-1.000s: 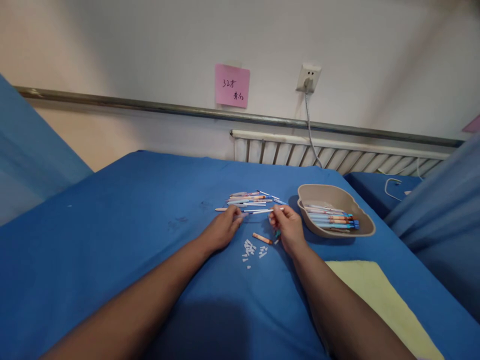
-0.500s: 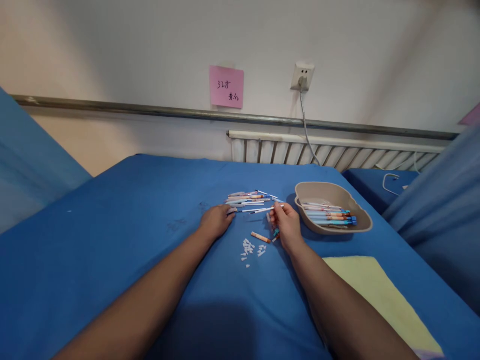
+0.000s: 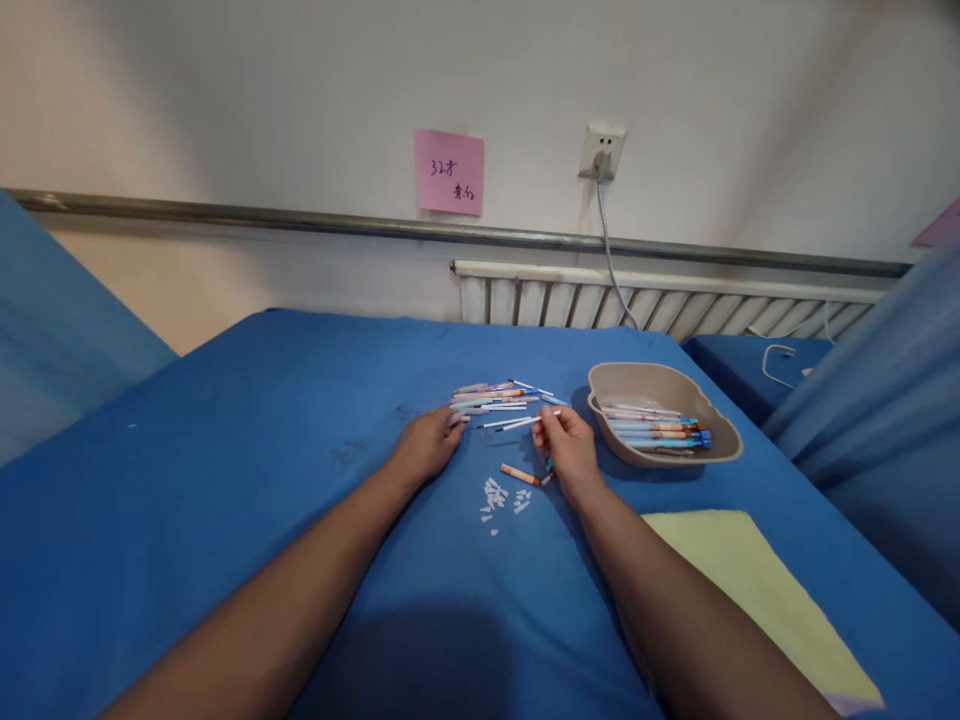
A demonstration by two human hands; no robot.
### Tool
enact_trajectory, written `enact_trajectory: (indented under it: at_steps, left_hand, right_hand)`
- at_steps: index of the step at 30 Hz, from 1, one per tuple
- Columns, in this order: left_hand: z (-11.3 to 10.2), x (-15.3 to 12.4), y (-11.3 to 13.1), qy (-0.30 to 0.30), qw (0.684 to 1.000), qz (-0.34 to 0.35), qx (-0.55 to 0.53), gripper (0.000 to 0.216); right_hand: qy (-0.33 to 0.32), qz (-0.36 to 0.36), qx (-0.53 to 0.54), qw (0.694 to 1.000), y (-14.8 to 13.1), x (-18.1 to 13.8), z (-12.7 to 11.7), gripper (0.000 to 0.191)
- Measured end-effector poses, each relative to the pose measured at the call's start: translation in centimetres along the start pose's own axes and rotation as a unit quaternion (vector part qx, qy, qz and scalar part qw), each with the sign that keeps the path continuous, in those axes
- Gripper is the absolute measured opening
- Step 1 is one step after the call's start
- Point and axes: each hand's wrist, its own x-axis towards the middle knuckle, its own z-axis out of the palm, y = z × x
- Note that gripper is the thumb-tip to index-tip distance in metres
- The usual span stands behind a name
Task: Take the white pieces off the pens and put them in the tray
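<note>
Head view shows the right hand (image 3: 570, 450) pinched on the end of a thin white refill (image 3: 517, 422), which runs leftward from its fingertips toward the left hand (image 3: 426, 445). A teal-tipped piece (image 3: 550, 466) sticks out beneath the right palm, seemingly tucked under the lower fingers, though how firmly I cannot tell. The left hand lies loosely curled, its fingertips touching the near edge of the pile of pen parts (image 3: 495, 397) just beyond it; whether it grips anything there I cannot tell.

Between the two hands and a little nearer the person lie an orange barrel (image 3: 520, 474) and a scatter of small white bits (image 3: 499, 495), all on the blue-covered bench (image 3: 225, 450). To the right of the right hand, near but apart, stands a beige tray (image 3: 660, 375) with assembled pens (image 3: 660, 432) lying in it. A yellow cloth (image 3: 750, 590) lies beside the right forearm.

The likeliest trouble, as I judge it, is the refill. It is slender and held by one end only, so a sideways nudge against the pile could bend it or flick it out of the pinch. With two items in one hand, the tucked piece could slip free and roll on the cloth. A wrist dragged back over the bench could sweep the white bits apart; they are tiny and would be hard to gather. A careless poke from the left fingertips could also spread the pile.
</note>
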Motion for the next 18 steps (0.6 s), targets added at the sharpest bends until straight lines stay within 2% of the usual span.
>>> enact_trajectory:
  at_steps: [5,8,13,18]
  left_hand:
    - [-0.1,-0.2,0.1,0.011,0.999,0.005,-0.031,0.019]
    - [0.0,-0.3,0.2,0.013,0.996,-0.006,-0.087,0.022]
    - [0.2,-0.9,0.9,-0.019,0.964,0.016,-0.266,0.030]
    - [0.1,-1.5,2.0,-0.040,0.944,0.032,-0.326,0.029]
  right_hand:
    - [0.001,0.006,-0.011,1.000,0.1,0.1,-0.1,0.036]
    - [-0.011,0.000,-0.007,1.000,0.1,0.1,0.0,0.035]
    - [-0.012,-0.007,0.013,1.000,-0.2,0.0,0.1,0.033]
    - [-0.003,-0.010,0.018,1.000,-0.3,0.0,-0.2,0.033]
